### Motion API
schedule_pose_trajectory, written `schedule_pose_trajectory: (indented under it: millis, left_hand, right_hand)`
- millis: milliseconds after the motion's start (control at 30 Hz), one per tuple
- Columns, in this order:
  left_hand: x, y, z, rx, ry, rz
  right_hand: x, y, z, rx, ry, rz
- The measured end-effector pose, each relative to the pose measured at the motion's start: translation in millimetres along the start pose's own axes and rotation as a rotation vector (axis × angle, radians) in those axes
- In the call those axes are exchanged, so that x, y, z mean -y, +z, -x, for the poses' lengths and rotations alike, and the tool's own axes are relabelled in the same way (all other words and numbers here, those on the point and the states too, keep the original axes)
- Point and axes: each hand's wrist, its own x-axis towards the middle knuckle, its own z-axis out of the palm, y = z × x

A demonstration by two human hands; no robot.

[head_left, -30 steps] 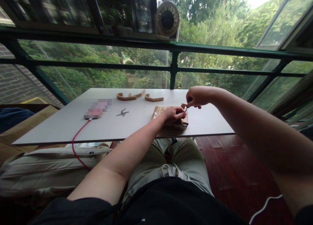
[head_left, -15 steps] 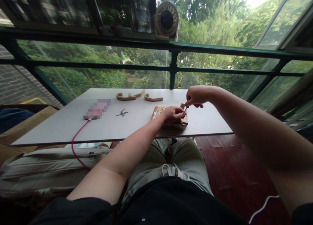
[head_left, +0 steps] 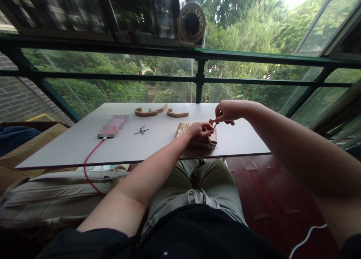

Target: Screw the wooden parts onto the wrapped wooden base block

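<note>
You can read no text here; the small dark tag (head_left: 106,176) on your pale beige fabric bag (head_left: 56,199), lower left, is too small to make out.

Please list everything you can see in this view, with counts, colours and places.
Table: one, white, before the person
Block: one, brownish with pale patches, table's near edge
Wood piece: one, brown, on the block
Screwdriver: one, dark handle, right hand
Screws: several, grey, table's left half
Bent pieces: about three, tan, table's far side
Pixelated item: one, pinkish, table's left
Cable: one, red, from that item
Fan: one, pale, above the railing
Railing: one, green, behind the table
Trees: many, green, outside
Bag: one, beige, lower left
Cord: one, white, lower right
Trousers: one pair, olive, below the table
Left hand: one, bare, on the block
Right hand: one, bare, gripping the screwdriver
</note>
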Motion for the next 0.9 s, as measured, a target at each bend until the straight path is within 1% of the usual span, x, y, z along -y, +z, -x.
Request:
schedule_pose_trajectory:
  millis: [133, 233, 333, 600, 767, 900]
  left_hand:
    - [-4, -1, 2, 0.008, -0.020, -0.009]
    - [-7, -1, 3, 0.006, -0.018, -0.031]
    - [-8, -1, 3, -0.004, -0.020, -0.063]
    - [-8, 1, 2, -0.003, -0.031, -0.095]
    - [-3, 1, 2, 0.020, 0.005, -0.062]
    - [-4, 1, 2, 0.029, -0.009, -0.016]
  right_hand:
    - [-7, 0, 4, -0.057, -0.032, -0.079]
    - [-7, -4, 7, -0.064, -0.081, -0.053]
    - [-3, -7, 9, -0.053, -0.095, -0.012]
    - [2, -9, 8, -0.029, -0.075, -0.002]
    - [4, -9, 8, -0.025, -0.046, 0.063]
    - [4, -9, 7, -0.015, -0.020, 0.091]
